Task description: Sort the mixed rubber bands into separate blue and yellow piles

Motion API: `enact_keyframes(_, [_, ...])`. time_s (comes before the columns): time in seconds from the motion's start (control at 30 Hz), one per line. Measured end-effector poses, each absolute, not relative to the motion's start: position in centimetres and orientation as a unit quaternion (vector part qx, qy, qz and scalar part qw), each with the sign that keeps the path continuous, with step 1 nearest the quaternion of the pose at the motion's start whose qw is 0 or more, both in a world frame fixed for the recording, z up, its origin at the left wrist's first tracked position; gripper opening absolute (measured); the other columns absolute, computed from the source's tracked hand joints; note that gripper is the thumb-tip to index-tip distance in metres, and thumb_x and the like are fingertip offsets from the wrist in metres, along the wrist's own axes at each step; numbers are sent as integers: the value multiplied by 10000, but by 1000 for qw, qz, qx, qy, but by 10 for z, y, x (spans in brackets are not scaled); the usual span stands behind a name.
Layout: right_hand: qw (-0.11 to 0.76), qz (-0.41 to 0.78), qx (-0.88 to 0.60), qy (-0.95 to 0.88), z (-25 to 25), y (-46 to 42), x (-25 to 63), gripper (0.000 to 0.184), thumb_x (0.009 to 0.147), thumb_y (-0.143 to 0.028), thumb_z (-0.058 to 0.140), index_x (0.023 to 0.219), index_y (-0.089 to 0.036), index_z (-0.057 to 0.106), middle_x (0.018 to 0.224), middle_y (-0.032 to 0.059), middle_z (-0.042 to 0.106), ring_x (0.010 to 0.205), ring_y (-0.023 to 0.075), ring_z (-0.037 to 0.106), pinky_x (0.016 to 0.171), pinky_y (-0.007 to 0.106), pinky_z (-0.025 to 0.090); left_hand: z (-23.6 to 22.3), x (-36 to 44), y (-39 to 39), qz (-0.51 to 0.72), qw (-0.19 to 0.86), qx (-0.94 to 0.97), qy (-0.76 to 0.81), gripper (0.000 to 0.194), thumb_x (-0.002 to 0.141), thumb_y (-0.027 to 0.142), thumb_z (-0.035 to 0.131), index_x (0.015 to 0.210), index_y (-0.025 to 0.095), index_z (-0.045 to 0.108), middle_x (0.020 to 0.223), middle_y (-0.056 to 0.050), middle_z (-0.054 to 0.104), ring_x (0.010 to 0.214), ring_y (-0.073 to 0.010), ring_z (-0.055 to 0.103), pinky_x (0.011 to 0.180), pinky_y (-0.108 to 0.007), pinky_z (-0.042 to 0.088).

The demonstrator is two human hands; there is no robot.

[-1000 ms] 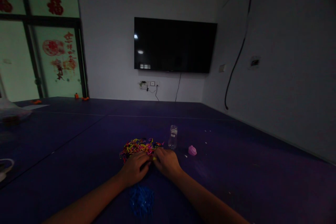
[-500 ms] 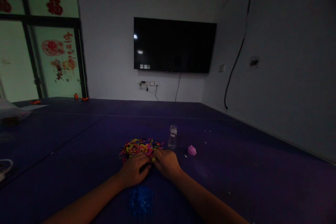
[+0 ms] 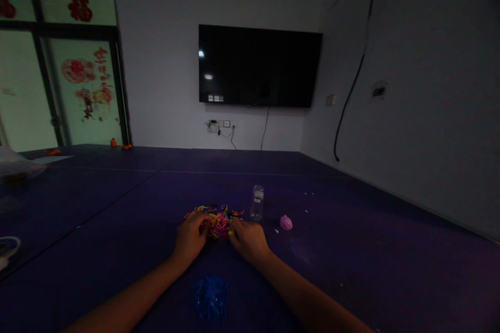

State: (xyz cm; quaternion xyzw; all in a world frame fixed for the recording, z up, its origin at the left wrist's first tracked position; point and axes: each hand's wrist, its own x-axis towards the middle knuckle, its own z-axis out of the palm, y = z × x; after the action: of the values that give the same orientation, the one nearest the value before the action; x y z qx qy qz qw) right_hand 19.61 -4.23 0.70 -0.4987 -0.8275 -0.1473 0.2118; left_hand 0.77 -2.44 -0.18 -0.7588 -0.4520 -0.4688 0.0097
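Note:
A heap of small loop-like pieces in pink, yellow, red, orange and black lies on the purple surface ahead of me. My left hand rests over its left side, fingers curved onto the pieces and the thumb held apart. At the heap's right edge, my right hand is closed, with a small yellow piece pinched at its fingertips. Nearer to me, between my forearms, sits a separate pile of blue pieces. Their exact kind is too small and dark to tell.
A clear bottle stands upright just behind my right hand. To its right lies a pink lump-shaped object. White scraps dot the purple surface. A clear plastic bag and a white handle-like object are at the left.
My left hand has moved away from my right fingertips, left and forward onto the heap. The right hand has stayed nearly in place with the yellow piece.

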Motion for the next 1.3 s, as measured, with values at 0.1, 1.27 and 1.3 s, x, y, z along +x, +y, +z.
enact_keyframes(0.1, [213,-139,-507,-824,10,-44,195,118,841,-227,431,830,-182,539,792,34,656,680,153,608,541,220,323,0,9,-26,-440,24,-785,-436,216,679,52,578,818,194,661,853,-51,677,840,-235,608,780,-399,476])
enact_keyframes(1.27, [196,-110,-470,-854,8,-38,196,204,870,-223,421,938,-188,610,886,51,663,796,166,619,648,226,408,-5,10,-26,-424,18,-795,-433,218,773,125,521,912,206,668,814,-44,691,769,-215,637,693,-344,504])
enact_keyframes(1.3, [198,-110,-469,-854,8,-38,196,206,868,-218,423,949,-191,610,890,50,663,801,164,619,654,225,409,-6,9,-25,-438,0,-791,-428,222,778,129,517,927,206,662,835,-42,696,780,-213,644,704,-347,513])
